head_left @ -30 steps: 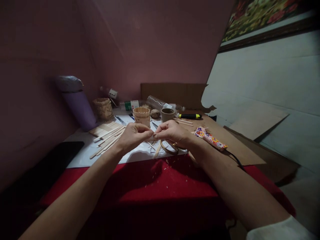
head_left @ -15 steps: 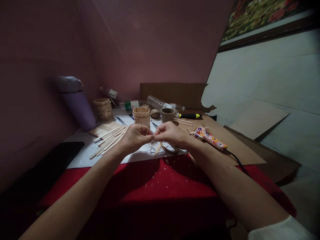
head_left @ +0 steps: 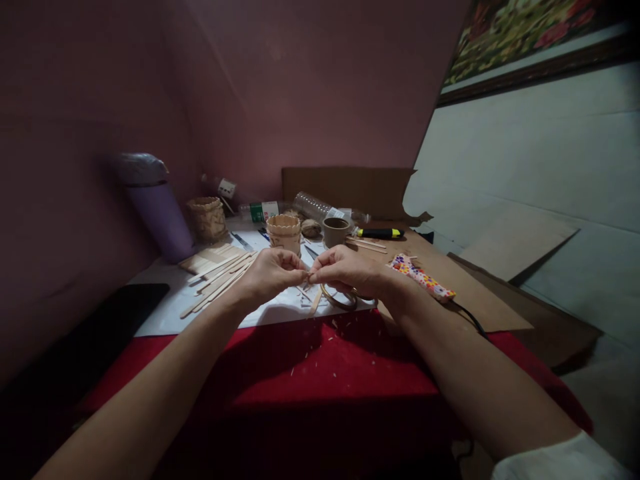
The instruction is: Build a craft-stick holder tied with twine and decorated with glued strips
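The small wooden sliver (head_left: 308, 273) is held above the white sheet (head_left: 165, 313), pinched between the fingertips of the left hand (head_left: 270, 275) and the right hand (head_left: 346, 270); the other fingers curl in, pressed together. We judge the main risk to be a snap or a slip; the piece is thin and mostly hidden, so uneven pressure could splinter it or drop it among the chips on the red cloth (head_left: 325, 360). The sliver looks pale, dry and flat; the craft sticks (head_left: 220, 277) to its left are long with rounded ends; the tape ring (head_left: 339, 297) under the right hand is thin and round; the stick cup (head_left: 283, 231) behind is ribbed; the glue gun (head_left: 421, 277) to the right bears a flowered pattern.
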Available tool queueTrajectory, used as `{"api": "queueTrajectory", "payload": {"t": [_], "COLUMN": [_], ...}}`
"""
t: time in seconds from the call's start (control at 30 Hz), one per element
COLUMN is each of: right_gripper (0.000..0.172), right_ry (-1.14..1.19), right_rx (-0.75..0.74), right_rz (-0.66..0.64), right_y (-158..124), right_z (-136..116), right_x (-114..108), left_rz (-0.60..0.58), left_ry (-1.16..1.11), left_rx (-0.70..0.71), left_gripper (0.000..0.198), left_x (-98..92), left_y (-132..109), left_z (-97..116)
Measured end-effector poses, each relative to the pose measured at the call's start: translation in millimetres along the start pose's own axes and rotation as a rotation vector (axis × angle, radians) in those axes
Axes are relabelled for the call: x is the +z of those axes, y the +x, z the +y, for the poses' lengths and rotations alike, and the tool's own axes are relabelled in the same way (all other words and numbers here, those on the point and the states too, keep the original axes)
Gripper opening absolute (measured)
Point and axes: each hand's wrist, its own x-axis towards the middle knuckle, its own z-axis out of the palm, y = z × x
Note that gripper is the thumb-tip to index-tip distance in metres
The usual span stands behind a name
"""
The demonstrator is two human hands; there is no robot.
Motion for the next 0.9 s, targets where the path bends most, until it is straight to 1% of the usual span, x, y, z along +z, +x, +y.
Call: {"api": "queueTrajectory", "payload": {"t": [0.23, 0.33, 0.43, 0.5, 0.63, 0.77, 0.83, 0.9], "right_gripper": [0.010, 0.009, 0.006, 0.004, 0.005, 0.010, 0.011, 0.010], "right_ry": [-0.008, -0.023, -0.074, -0.134, -0.308, -0.466, -0.526, -0.564], "right_rx": [0.029, 0.045, 0.041, 0.011, -0.076, -0.151, -0.179, -0.194], "right_rz": [0.033, 0.055, 0.098, 0.145, 0.206, 0.272, 0.291, 0.294], "right_y": [0.6, 0.2, 0.2, 1.1, 4.8, 8.3, 9.3, 9.8], "right_z": [-0.3, -1.2, -3.4, -4.3, -3.4, -0.3, 0.9, 1.5], "right_x": [1.4, 1.4, 1.1, 1.5, 4.2, 7.2, 7.6, 7.2], "left_rz": [-0.024, -0.029, -0.068, -0.087, -0.075, -0.047, -0.084, -0.150], "left_ry": [-0.114, -0.154, -0.202, -0.224, -0.263, -0.263, -0.246, -0.248], "left_rx": [-0.043, -0.057, -0.075, -0.080, -0.080, -0.142, -0.196, -0.237], "left_gripper": [0.011, 0.012, 0.012, 0.010, 0.009, 0.014, 0.017, 0.019], "left_x": [3.4, 2.5, -0.4, -2.4, -3.5, -3.1, -3.8, -4.9], "left_y": [1.4, 2.1, 2.3, 2.2, 1.6, 0.7, -0.1, -0.8], "left_z": [-7.5, -8.1, -7.4, -7.3, -8.4, -8.9, -8.7, -8.4]}}
